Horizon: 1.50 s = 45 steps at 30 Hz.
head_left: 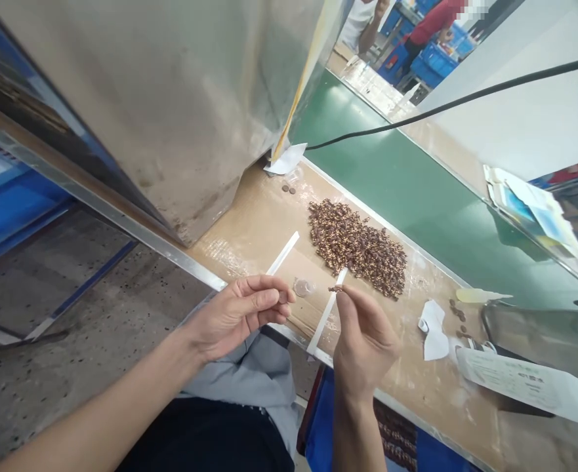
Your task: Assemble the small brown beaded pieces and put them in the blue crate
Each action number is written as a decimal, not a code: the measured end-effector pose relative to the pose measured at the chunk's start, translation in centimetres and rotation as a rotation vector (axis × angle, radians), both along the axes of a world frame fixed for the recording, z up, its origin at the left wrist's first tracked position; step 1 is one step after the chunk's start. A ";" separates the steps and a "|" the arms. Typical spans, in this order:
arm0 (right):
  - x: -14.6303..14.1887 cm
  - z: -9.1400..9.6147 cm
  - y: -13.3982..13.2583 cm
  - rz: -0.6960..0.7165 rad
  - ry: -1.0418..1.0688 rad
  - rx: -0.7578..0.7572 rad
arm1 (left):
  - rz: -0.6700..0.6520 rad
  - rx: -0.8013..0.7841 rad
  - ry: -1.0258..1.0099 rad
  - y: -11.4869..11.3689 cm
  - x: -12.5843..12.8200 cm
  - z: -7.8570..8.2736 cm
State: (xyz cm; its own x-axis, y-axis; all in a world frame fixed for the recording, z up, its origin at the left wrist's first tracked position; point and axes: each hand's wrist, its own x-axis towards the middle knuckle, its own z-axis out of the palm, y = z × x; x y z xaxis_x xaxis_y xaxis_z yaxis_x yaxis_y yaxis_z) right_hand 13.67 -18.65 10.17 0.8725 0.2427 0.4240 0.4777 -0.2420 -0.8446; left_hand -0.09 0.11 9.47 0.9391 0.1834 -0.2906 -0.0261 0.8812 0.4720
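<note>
My left hand (249, 308) is closed in a pinch around a small brown disc (283, 297) above the bench's front edge. To its right, my right hand (365, 334) pinches a small brown and brass-coloured part (335, 288) between thumb and fingertips. The two hands are apart. Between them on the bench lies a small clear round piece (302, 286). Beyond my right hand spreads a heap of similar small brown and brass parts (357, 246). The exact kind of these parts is too small to make out.
The cardboard-covered bench (249, 229) carries white tape strips (325, 321). A large metal housing (170, 118) stands at the left. At the right lie crumpled white paper (433, 330), brown discs (458, 311) and a plastic bag (529, 380). Behind runs a green conveyor belt (367, 157) under a black cable (416, 118).
</note>
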 end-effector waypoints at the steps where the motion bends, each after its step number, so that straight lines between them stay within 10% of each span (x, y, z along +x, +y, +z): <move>1: -0.1 0.0 -0.1 -0.013 0.056 0.027 | -0.009 -0.012 0.002 -0.1 0.2 0.1; 17: -3.0 2.8 1.3 0.305 1.297 0.750 | -0.085 -0.001 -0.011 -2.4 1.8 1.5; 45: -3.8 4.2 1.9 0.377 1.372 0.817 | -0.005 0.037 0.011 -3.9 1.8 2.6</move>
